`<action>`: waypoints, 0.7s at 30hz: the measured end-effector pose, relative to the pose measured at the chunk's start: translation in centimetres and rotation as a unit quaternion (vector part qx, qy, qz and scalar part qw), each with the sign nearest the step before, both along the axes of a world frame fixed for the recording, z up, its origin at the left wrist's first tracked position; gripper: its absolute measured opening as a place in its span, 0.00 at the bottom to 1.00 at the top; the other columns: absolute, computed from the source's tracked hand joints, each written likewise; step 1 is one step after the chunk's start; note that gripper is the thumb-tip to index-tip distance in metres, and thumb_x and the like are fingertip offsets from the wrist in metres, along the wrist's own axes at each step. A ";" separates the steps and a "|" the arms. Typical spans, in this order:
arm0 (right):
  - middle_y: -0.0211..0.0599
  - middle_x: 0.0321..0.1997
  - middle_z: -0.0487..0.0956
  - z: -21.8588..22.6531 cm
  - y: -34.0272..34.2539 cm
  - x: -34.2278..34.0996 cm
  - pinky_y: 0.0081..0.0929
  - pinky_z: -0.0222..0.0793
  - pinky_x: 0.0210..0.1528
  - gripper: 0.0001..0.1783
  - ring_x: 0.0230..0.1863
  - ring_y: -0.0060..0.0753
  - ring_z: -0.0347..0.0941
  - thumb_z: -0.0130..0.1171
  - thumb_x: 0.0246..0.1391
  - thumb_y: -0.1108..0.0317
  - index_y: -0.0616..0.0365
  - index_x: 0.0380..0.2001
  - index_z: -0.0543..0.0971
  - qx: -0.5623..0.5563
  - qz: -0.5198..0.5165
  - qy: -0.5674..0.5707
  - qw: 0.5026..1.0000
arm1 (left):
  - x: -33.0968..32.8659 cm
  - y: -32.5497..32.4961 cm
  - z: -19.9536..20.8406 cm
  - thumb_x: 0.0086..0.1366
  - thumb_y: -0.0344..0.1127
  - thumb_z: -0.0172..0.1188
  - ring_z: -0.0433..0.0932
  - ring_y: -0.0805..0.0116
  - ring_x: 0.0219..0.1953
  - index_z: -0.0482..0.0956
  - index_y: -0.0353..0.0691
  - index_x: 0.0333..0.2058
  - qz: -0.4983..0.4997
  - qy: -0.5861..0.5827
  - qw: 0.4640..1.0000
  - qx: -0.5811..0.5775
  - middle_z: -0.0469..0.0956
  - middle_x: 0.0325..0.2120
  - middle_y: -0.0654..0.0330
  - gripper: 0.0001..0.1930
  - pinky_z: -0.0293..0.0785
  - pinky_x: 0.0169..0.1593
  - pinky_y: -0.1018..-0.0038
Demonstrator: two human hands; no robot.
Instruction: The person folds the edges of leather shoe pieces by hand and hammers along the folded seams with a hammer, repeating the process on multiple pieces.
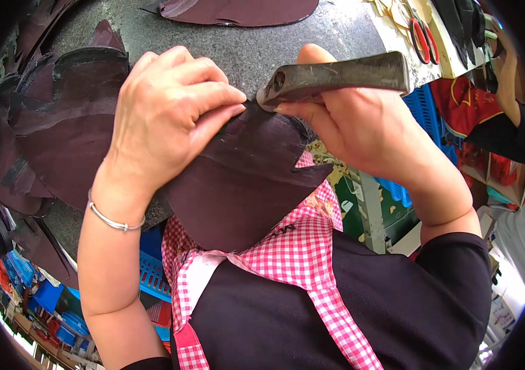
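A dark brown leather piece (225,191) with black edges lies before me, partly on the grey work surface, its lower part hanging over my lap. My left hand (173,108) pinches its upper edge between thumb and fingers. Close beside those fingertips, the rounded face of a hammer (349,74) meets the same edge. My right hand (361,123) is closed around the hammer; its handle is mostly hidden by the hand. The right thumb and fingertip sit near the leather too.
Several stacked dark leather pieces (65,135) lie left on the grey surface (225,46). Another leather piece (241,9) is at the far edge. Red-handled scissors (423,40) rest at far right. Blue plastic baskets (421,114) stand below, and another person's arm (508,80) shows at right.
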State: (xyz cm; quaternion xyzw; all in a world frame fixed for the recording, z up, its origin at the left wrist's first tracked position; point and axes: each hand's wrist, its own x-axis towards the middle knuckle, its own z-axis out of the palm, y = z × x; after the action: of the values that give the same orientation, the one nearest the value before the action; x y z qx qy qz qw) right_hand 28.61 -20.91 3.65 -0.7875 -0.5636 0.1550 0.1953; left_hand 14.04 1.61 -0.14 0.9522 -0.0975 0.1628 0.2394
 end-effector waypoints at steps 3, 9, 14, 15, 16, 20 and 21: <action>0.44 0.33 0.79 0.2 0.5 -0.1 0.44 0.75 0.37 0.12 0.34 0.53 0.81 0.69 0.70 0.64 0.60 0.47 0.80 0.043 0.000 0.007 0.999 | -0.5 -0.9 0.4 0.59 0.34 0.79 0.79 0.66 0.36 0.92 0.47 0.36 0.026 -0.005 0.999 0.037 0.85 0.33 0.69 0.06 0.69 0.43 0.66; 0.45 0.37 0.78 0.3 1.0 -0.8 0.44 0.74 0.38 0.13 0.36 0.55 0.80 0.68 0.71 0.62 0.60 0.47 0.79 -0.003 0.014 -0.021 1.000 | -1.7 -3.0 0.6 0.55 0.38 0.79 0.79 0.68 0.39 0.92 0.49 0.35 0.135 -0.034 0.982 0.127 0.82 0.31 0.74 0.08 0.70 0.45 0.66; 0.45 0.35 0.80 0.1 0.9 -0.5 0.45 0.75 0.38 0.13 0.36 0.55 0.81 0.68 0.71 0.63 0.61 0.46 0.79 0.001 0.003 0.001 1.000 | -2.3 -2.9 -0.7 0.57 0.37 0.79 0.79 0.67 0.40 0.93 0.47 0.36 0.142 -0.012 0.989 0.036 0.83 0.32 0.73 0.08 0.70 0.45 0.65; 0.45 0.35 0.80 0.2 1.0 -0.6 0.45 0.75 0.38 0.13 0.37 0.55 0.82 0.68 0.71 0.63 0.61 0.45 0.79 0.002 0.000 0.002 1.000 | -2.4 -2.6 -1.0 0.57 0.35 0.79 0.79 0.67 0.39 0.93 0.47 0.38 0.135 -0.005 0.991 -0.025 0.85 0.32 0.72 0.09 0.69 0.45 0.66; 0.45 0.35 0.80 0.1 1.0 -0.6 0.45 0.75 0.38 0.13 0.37 0.55 0.82 0.68 0.71 0.63 0.61 0.45 0.79 0.003 0.001 0.002 1.000 | -2.6 -2.5 -1.2 0.58 0.33 0.79 0.79 0.66 0.38 0.94 0.48 0.40 0.127 0.002 0.988 -0.085 0.86 0.33 0.70 0.10 0.69 0.44 0.66; 0.45 0.37 0.82 0.3 1.2 0.5 0.42 0.76 0.39 0.13 0.37 0.52 0.83 0.69 0.70 0.63 0.61 0.48 0.81 0.032 0.036 -0.004 0.999 | -2.4 -3.0 -0.3 0.59 0.35 0.76 0.78 0.67 0.37 0.92 0.47 0.35 0.129 0.002 0.992 -0.013 0.83 0.31 0.73 0.05 0.69 0.44 0.65; 0.46 0.37 0.83 0.4 1.3 0.7 0.42 0.77 0.39 0.14 0.37 0.51 0.84 0.70 0.70 0.62 0.61 0.49 0.82 0.040 0.055 -0.014 0.998 | -2.5 -3.3 -0.3 0.59 0.35 0.76 0.78 0.68 0.37 0.91 0.47 0.34 0.126 -0.017 0.991 0.036 0.82 0.30 0.74 0.05 0.68 0.44 0.65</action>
State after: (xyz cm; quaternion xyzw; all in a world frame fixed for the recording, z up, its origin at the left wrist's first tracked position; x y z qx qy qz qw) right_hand 29.29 -19.65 4.02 -0.7494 -0.6142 0.1315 0.2096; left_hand 11.51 -1.72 -0.43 0.9619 0.0137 0.2048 0.1807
